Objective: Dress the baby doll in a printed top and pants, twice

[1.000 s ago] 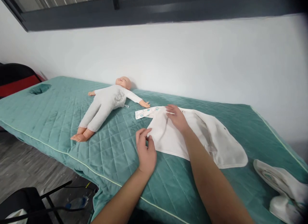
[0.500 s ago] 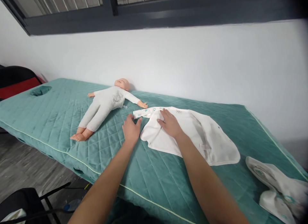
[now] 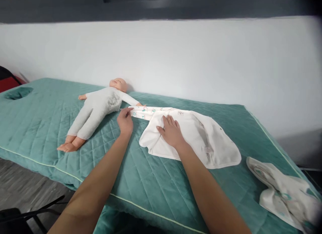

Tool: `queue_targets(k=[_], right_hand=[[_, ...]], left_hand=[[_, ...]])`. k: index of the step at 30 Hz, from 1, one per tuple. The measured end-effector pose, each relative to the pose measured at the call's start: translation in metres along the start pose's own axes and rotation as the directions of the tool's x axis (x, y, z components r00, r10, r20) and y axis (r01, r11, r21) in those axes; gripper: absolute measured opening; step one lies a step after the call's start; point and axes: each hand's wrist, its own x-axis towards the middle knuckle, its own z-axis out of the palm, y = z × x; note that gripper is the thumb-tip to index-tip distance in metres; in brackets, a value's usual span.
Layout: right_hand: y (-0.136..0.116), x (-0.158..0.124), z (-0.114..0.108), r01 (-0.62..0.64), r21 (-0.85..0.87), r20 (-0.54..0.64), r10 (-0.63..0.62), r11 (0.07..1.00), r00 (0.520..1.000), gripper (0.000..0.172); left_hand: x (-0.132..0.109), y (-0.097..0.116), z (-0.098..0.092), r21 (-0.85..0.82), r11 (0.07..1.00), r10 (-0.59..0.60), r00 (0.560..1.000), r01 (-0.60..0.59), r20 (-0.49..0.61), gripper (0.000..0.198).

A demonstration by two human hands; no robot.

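A white baby shirt point(image 3: 191, 133) lies spread on the green quilted bed, its lining and neck label facing up. Its patterned sleeve point(image 3: 143, 112) stretches out to the left. My left hand point(image 3: 125, 120) pinches the cuff at the sleeve's end. Flat on the body of the shirt, fingers spread, rests my right hand point(image 3: 171, 130). A baby doll point(image 3: 99, 105) with a white cloth body lies on its back left of the shirt, and the sleeve partly covers its near hand.
The green bed cover point(image 3: 156, 187) runs along a white wall point(image 3: 176, 63). Another folded white patterned garment point(image 3: 284, 190) lies at the right. A face hole point(image 3: 18, 93) is at the bed's far left. A black chair point(image 3: 15, 217) stands at the lower left.
My left hand has closed on the cuff, and the sleeve is now pulled straighter to the left. My right hand stays on the shirt. The view has shifted slightly right.
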Motion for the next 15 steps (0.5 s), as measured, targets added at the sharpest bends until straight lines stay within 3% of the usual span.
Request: queue_targets(k=[4, 7, 11, 13, 15], right_hand=[[0.002, -0.003, 0.000, 0.018, 0.119, -0.030, -0.014, 0.993, 0.999, 0.071], [0.020, 0.001, -0.011, 0.071, 0.326, -0.190, -0.008, 0.943, 0.982, 0.063], [0.092, 0.002, -0.050, 0.030, 0.490, -0.463, 0.230, 0.871, 0.856, 0.047], [0.142, -0.010, -0.069, -0.090, 0.487, -0.479, 0.353, 0.868, 0.804, 0.042], [0.187, -0.029, -0.081, -0.281, 0.374, -0.512, 0.450, 0.884, 0.732, 0.037]], left_hand=[[0.002, -0.010, 0.003, 0.061, 0.997, -0.044, 0.998, 0.042, 0.041, 0.038], [0.001, -0.012, 0.004, 0.127, 0.989, -0.080, 0.996, 0.075, 0.035, 0.036], [0.001, -0.012, 0.004, 0.183, 0.977, -0.117, 0.992, 0.106, 0.050, 0.030], [0.002, -0.013, 0.005, 0.211, 0.970, -0.132, 0.989, 0.117, 0.061, 0.029], [0.002, -0.014, 0.005, 0.226, 0.966, -0.145, 0.987, 0.127, 0.066, 0.028]])
